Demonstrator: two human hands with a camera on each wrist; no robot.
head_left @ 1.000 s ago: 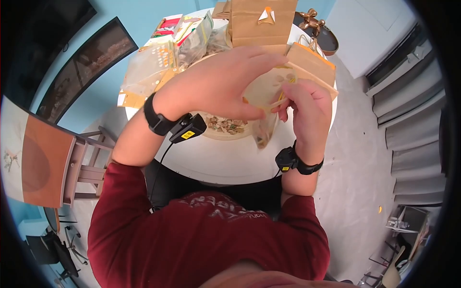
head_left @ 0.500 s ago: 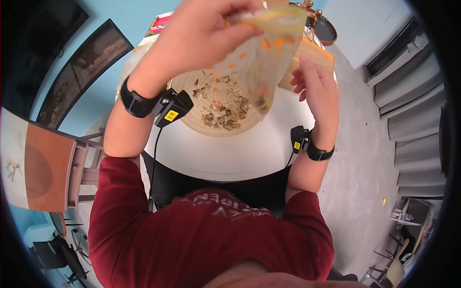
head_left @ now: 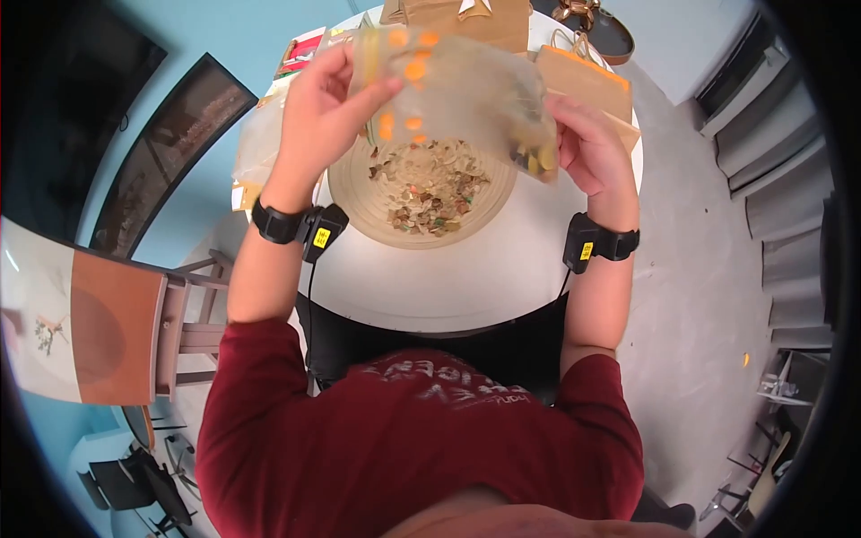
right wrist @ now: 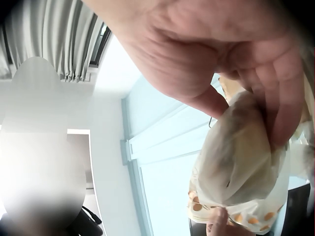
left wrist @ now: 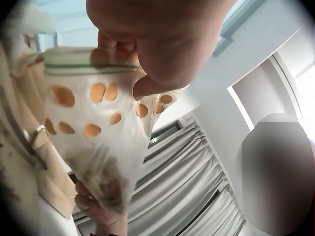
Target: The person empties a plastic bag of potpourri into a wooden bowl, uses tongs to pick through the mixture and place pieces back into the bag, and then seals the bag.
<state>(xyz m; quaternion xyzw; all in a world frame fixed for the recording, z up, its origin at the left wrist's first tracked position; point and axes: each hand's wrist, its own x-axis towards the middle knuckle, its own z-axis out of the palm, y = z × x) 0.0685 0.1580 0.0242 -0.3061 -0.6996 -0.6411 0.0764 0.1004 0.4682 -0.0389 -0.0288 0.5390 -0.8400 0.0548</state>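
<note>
A translucent zip bag (head_left: 466,90) with orange dots is stretched sideways above a round tray (head_left: 359,202) of small mixed flakes (head_left: 430,197). The left hand (head_left: 323,117) pinches the bag's zip end; in the left wrist view the left hand (left wrist: 167,39) has thumb and fingers at the green zip strip. At the bag's other end, where dark and yellow bits gather, is the right hand (head_left: 596,152). Seen from the right wrist, the right hand (right wrist: 226,64) holds the bulging end of the bag (right wrist: 236,152) between thumb and fingers.
Behind the tray stand brown paper bags (head_left: 583,81) on the white table (head_left: 421,291). Another clear bag (head_left: 262,139) lies at the table's left side. A dark round stand (head_left: 610,40) with a shiny copper-coloured figure is at the back right.
The left hand has moved left and lower with the bag's zip end, and the bag has swung from hanging to sideways. The right hand, free half a second ago, has taken hold of its bottom end.
</note>
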